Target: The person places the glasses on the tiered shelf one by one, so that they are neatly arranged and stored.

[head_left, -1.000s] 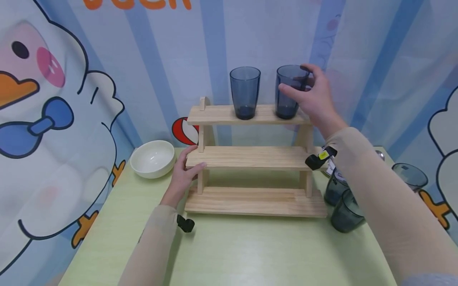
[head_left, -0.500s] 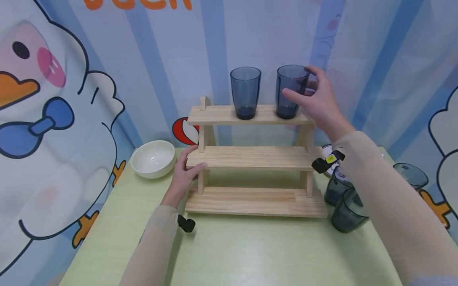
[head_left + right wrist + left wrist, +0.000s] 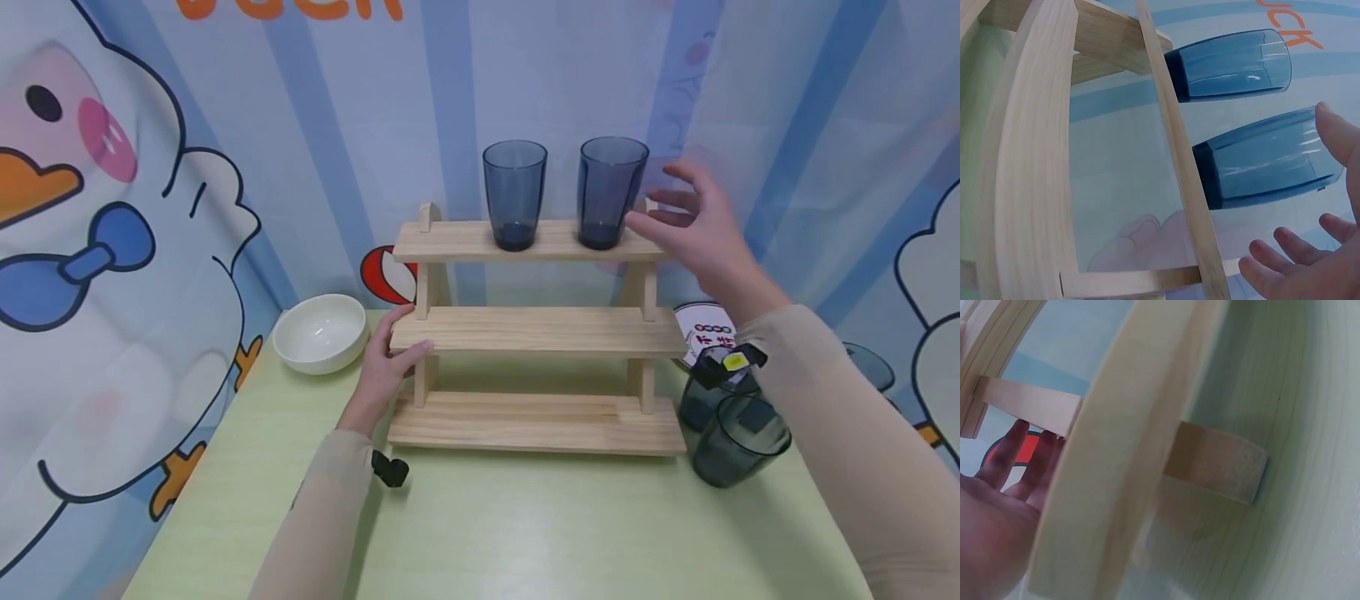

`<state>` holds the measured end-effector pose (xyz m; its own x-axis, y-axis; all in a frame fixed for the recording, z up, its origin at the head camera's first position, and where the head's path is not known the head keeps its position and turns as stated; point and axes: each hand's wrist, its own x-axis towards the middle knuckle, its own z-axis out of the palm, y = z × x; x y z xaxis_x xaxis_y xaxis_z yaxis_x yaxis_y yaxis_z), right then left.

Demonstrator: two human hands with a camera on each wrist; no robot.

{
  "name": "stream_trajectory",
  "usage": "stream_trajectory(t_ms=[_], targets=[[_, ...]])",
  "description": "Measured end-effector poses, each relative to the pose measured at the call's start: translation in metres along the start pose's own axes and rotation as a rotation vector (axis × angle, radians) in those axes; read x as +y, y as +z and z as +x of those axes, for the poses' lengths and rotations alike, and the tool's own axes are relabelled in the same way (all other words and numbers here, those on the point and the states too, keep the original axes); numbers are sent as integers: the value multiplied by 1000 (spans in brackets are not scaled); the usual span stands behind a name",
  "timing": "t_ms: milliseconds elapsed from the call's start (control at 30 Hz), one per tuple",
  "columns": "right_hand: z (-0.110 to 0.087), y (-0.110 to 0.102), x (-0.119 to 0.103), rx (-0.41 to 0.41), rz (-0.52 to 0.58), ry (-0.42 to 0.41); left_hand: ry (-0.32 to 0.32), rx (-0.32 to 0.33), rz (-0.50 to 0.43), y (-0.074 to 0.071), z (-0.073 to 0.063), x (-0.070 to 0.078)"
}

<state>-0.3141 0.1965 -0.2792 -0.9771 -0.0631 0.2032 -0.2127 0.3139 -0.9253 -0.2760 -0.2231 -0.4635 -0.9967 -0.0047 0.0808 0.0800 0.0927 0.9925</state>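
Note:
A three-tier wooden shelf (image 3: 537,332) stands on the table. My left hand (image 3: 381,367) holds the left end of its middle board, thumb in front and fingers behind; the left wrist view shows those fingers by a wooden upright (image 3: 1029,403). On the top board stand two upright blue-tinted glasses, a left glass (image 3: 514,196) and a right glass (image 3: 611,193). My right hand (image 3: 701,229) is just right of the right glass, fingers spread and relaxed, holding nothing. In the right wrist view a gap shows between most of its fingers and that glass (image 3: 1266,162).
Right of the shelf, several more tinted glasses (image 3: 738,442) stand close together, partly behind my right sleeve. A white card with pink print (image 3: 705,325) lies behind them. At the back left sits a white bowl (image 3: 321,333) on the pale green table (image 3: 525,525).
My right hand has let go of the right glass and drawn away to the right and down. The glass stays on the top board. My left hand has not moved.

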Motion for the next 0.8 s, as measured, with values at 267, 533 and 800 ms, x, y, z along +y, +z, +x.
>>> stream_trajectory(t_ms=[267, 533, 800], targets=[[-21, -19, 7, -32, -43, 6, -1, 3, -3, -1, -1, -2], [-45, -38, 18, -49, -127, -17, 3, -2, -2, -1, 0, -4], [-71, -54, 31, -82, -235, -24, 10, 2, -8, 0, -1, 1]])
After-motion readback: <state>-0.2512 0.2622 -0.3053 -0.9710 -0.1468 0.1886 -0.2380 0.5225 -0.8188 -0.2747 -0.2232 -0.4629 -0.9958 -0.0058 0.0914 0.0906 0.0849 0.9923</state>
